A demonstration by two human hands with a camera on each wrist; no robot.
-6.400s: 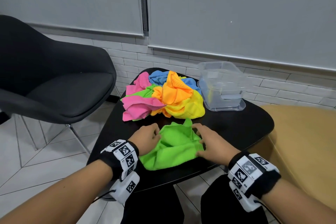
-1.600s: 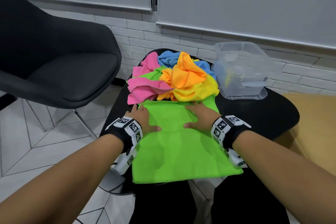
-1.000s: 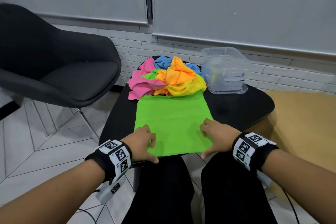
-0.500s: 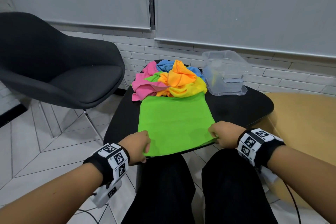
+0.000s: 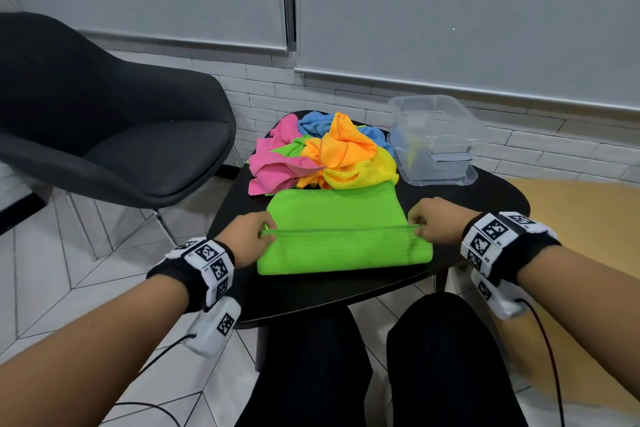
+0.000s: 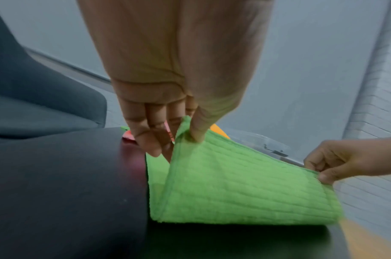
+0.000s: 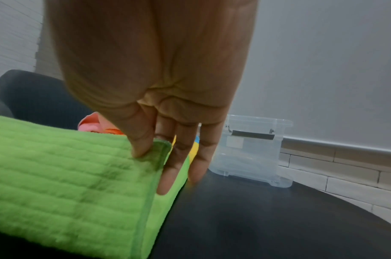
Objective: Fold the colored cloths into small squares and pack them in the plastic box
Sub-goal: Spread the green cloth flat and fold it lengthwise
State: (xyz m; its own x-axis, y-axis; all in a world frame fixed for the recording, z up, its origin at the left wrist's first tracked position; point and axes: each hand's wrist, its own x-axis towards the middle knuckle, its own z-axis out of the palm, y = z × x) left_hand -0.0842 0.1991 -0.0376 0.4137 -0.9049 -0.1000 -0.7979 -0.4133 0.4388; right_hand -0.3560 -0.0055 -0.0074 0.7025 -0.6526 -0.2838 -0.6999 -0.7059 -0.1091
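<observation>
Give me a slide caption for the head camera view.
Both hands pinch the green cloth's near corners, folding it away over itself.

A bright green cloth (image 5: 332, 218) lies at the table's near edge, its near half lifted and doubled back over the rest (fold toward the near edge). Crumpled pink, blue, orange and yellow cloths (image 5: 325, 156) heap behind it. The clear plastic box (image 5: 434, 142) stands open at the far right edge.

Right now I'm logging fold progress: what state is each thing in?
green cloth: half folded, near edge lifted
left hand: pinches its left corner
right hand: pinches its right corner
cloth pile: crumpled, unfolded
plastic box: open, no folded cloths inside
</observation>
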